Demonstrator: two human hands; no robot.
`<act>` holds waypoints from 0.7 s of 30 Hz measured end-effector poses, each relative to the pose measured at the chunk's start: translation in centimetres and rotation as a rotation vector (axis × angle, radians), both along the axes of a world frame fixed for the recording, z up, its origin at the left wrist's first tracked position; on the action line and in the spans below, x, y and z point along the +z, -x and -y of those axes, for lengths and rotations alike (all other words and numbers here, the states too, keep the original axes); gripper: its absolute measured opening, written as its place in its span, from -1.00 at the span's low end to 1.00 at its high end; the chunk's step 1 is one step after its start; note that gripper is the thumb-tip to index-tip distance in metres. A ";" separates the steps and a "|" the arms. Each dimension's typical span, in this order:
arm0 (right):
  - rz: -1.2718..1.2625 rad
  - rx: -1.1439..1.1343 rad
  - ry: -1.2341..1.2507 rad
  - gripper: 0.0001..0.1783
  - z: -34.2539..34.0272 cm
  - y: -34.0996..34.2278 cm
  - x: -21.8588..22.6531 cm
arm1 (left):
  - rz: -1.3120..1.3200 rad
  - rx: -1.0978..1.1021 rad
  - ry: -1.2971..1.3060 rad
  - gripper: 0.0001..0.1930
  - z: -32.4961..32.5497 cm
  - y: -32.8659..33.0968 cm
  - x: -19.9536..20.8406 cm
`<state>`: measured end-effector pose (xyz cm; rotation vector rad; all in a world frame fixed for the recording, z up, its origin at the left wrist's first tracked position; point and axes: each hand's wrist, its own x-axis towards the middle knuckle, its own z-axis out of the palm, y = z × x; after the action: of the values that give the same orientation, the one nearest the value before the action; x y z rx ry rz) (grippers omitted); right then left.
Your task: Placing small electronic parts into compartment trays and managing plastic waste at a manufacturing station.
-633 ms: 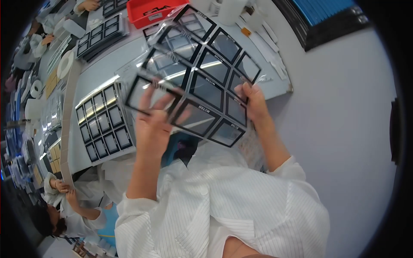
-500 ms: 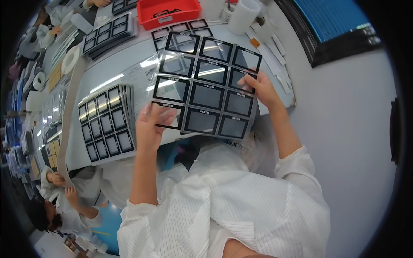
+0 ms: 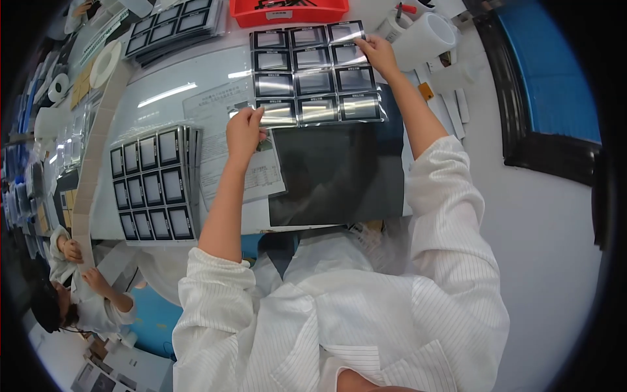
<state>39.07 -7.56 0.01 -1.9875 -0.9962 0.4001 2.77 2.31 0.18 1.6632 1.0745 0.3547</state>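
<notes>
two hands, roughly three panel sheets

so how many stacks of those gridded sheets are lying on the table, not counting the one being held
2: one stack at the table's left near edge, one stack at the far left corner. More may be hidden beyond the frame.

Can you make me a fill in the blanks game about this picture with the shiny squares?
1. Both hands, left hand and right hand, hold one sheet of shiny squares that has ____ rows.
2. The bin at the far edge of the table is coloured ____.
3. Under the sheet lies a flat ____ mat.

Missing words: four; red; black
</notes>
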 end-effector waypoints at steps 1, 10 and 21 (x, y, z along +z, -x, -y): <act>-0.035 -0.008 -0.020 -0.63 -0.6 -0.2 -0.6 | -0.010 0.029 0.011 -0.65 -0.1 -0.4 -0.2; -0.040 -0.032 0.007 -0.60 -1.4 0.0 -2.7 | -0.271 0.063 -0.158 -0.63 -0.1 -0.9 -1.3; -0.138 -0.051 -0.047 -0.65 -2.4 -0.6 -4.2 | -0.618 -0.104 -0.646 -0.60 0.7 -1.7 -1.1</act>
<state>39.69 -5.16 -4.20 -1.9115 -0.8598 0.4742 4.50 1.65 -0.94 2.4979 1.4021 0.1139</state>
